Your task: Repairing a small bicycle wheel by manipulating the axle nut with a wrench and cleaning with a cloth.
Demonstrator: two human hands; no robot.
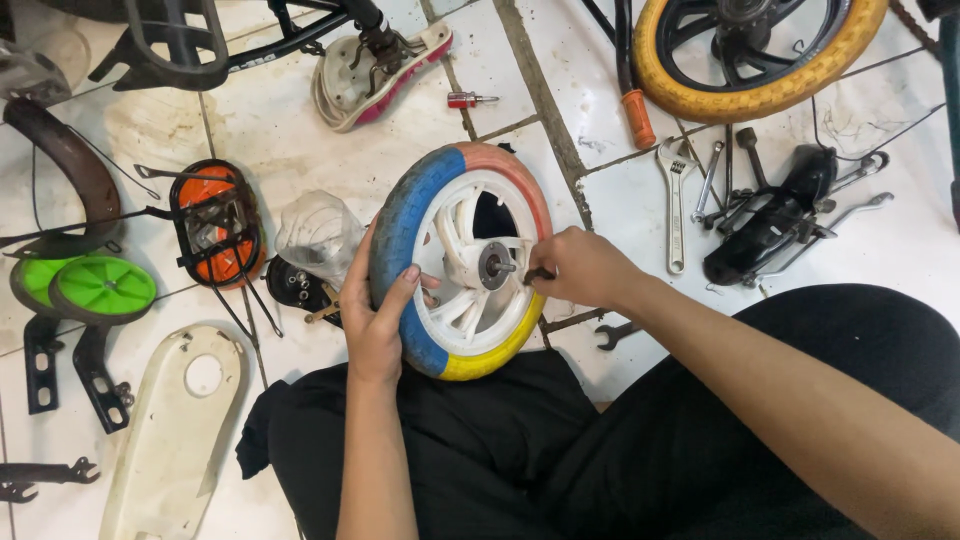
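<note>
The person's lap, in black cloth, props a small wheel (pixel 462 262) with a white plastic rim and a blue, red and yellow tyre. The left hand (pixel 378 320) wraps the tyre's blue side, fingers curled over the rim. The right hand (pixel 583 268) pinches a small dark part (pixel 538 273) just beside the hub axle (pixel 497 266). Best to keep the wheel braced and feed the part squarely. Beyond lie a wrench (pixel 676 200) and a yellow-tyred wheel (pixel 755 50) on the tiles
</note>
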